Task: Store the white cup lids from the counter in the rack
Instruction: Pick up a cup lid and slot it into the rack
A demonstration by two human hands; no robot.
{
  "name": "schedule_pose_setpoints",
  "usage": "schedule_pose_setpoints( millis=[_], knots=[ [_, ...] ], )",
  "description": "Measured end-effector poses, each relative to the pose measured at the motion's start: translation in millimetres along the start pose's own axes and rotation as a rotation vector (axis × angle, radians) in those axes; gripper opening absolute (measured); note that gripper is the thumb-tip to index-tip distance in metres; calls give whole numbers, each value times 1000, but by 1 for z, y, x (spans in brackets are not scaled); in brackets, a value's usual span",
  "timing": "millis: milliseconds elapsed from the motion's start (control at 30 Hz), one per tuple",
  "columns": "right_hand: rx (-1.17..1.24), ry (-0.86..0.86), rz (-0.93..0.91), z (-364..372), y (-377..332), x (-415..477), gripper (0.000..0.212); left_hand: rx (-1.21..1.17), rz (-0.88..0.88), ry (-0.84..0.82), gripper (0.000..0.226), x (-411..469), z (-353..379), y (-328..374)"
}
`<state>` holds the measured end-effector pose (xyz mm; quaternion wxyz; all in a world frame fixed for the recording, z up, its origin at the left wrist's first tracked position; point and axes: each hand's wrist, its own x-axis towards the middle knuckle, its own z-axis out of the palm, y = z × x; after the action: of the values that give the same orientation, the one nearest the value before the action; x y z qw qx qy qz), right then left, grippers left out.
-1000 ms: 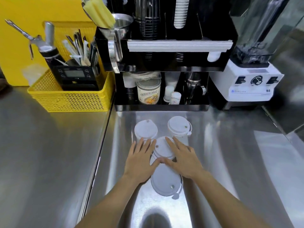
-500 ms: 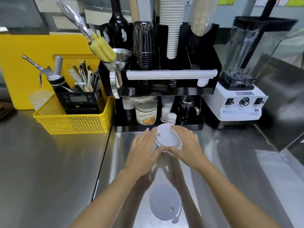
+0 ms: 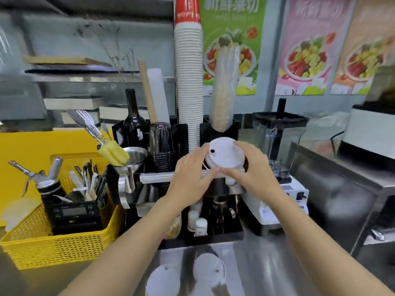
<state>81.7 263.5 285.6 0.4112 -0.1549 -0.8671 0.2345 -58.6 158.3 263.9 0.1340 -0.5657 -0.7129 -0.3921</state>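
Both hands hold up a stack of white cup lids in front of the black rack's upper tier. My left hand grips the stack's left and lower side. From the right, my right hand clasps it, fingers over the rim. The stack is tilted, its top facing me, just below the sleeve of clear lids in the rack's right slot. Two more white lids, one at left and one at right, lie on the steel counter between my forearms.
A tall stack of paper cups and a stack of dark cups stand in the rack. A yellow basket of tools sits at left. A blender stands at right. Jars and bottles fill the rack's lower shelf.
Both hands lifted the lid stack from the counter up to the rack's top tier. My view tilted upward, so the remaining lids now sit at the bottom edge.
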Motion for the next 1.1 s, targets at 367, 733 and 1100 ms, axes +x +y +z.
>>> schedule_pose_setpoints(
  millis=[367,733,1100],
  knots=[
    [-162,-102,53,-5,49,57,60,6,1,-71,60,67,35,-21],
    [-352,-334,115,24,111,97,62,139,-46,-304,50,103,67,-55],
    [-724,-720,67,39,123,122,44,481,104,-681,30,129,83,-68]
  ],
)
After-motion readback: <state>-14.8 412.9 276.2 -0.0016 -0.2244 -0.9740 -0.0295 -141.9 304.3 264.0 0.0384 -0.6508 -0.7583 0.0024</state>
